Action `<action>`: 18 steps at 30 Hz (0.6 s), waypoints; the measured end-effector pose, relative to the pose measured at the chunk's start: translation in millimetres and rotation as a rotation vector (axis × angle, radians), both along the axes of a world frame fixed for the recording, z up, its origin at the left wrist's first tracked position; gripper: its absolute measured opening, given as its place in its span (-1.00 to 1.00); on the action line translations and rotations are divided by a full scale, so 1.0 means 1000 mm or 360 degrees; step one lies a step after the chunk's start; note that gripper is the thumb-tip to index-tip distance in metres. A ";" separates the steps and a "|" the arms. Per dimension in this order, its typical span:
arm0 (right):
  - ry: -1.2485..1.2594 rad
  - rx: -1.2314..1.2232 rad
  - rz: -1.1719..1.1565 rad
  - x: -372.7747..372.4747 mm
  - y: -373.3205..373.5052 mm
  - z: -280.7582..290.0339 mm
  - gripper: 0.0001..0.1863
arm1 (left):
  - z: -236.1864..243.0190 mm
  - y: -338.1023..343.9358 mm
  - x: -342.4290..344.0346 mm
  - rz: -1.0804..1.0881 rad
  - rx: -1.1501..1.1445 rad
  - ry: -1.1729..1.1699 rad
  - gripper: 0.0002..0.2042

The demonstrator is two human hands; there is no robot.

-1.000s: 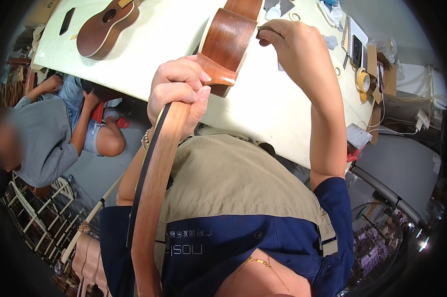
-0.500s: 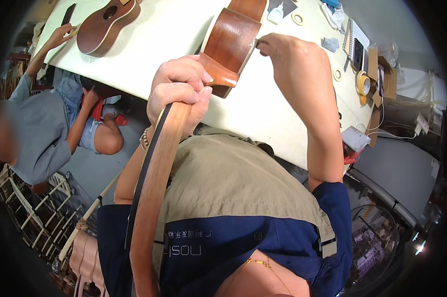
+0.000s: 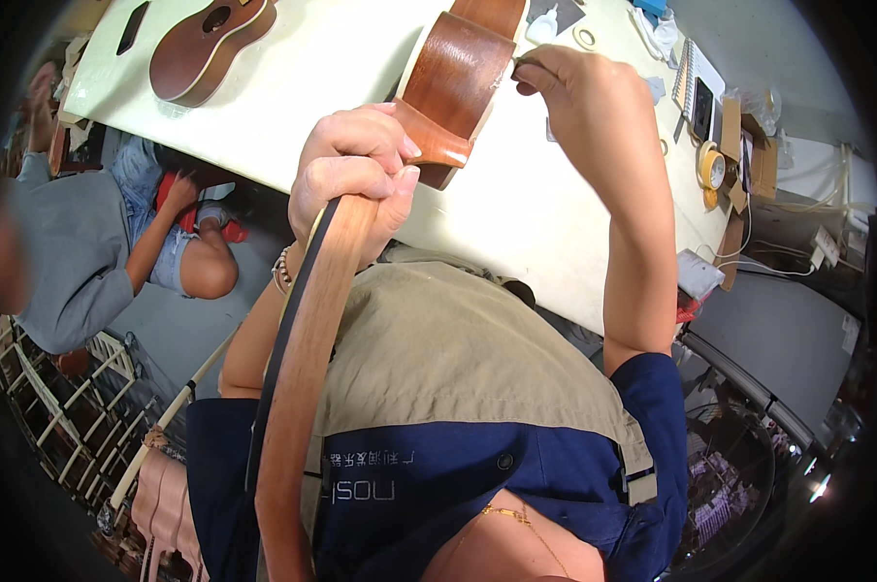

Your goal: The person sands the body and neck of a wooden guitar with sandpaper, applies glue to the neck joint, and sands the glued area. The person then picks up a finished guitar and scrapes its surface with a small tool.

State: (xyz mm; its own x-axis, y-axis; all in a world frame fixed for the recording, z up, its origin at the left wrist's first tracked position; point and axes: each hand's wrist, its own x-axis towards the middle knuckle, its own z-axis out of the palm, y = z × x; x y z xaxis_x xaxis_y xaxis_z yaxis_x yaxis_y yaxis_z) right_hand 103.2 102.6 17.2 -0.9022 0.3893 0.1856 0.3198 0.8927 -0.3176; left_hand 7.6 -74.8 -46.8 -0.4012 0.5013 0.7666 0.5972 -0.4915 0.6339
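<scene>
A small guitar or ukulele with a glossy brown wooden body [image 3: 453, 73] lies tilted on its side, its body on the white table and its neck [image 3: 308, 369] reaching toward my chest. My left hand [image 3: 356, 179] is closed around the neck close to the heel [image 3: 434, 141]. At the body's right-hand edge, my right hand [image 3: 584, 92] is bent at the wrist, thumb and fingers pinched together. A small dark bit shows at its fingertips, too little to name. The fingertips are beside the pale edge strip; whether they touch it I cannot tell.
The white table [image 3: 341, 58] holds another brown ukulele body [image 3: 206, 53] and a dark bar [image 3: 133, 27] at left. Tape rolls [image 3: 711, 167], a notebook [image 3: 696, 78], a small white bottle [image 3: 542, 26] and a cardboard box [image 3: 749, 136] lie right. A co-worker [image 3: 80, 252] sits at left.
My right hand has slid farther away from me along the body's edge. My left hand keeps its hold. The co-worker's raised hand has drawn back left, off the table.
</scene>
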 end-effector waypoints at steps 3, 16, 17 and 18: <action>0.0018 0.0026 0.0079 0.005 -0.008 -0.002 -0.87 | 0.000 0.000 -0.001 0.0011 -0.0004 0.0009 -0.72; 0.0211 0.0240 0.0184 0.026 -0.040 -0.028 -0.91 | -0.001 0.001 -0.003 -0.0013 0.0001 0.0016 -0.73; 0.0250 0.0144 0.0191 0.025 -0.036 -0.028 -0.88 | -0.001 0.001 -0.003 -0.0018 -0.0004 0.0019 -0.73; 0.0290 0.0049 0.0200 0.023 -0.029 -0.027 -0.84 | 0.000 0.000 -0.003 -0.0022 -0.0008 0.0023 -0.73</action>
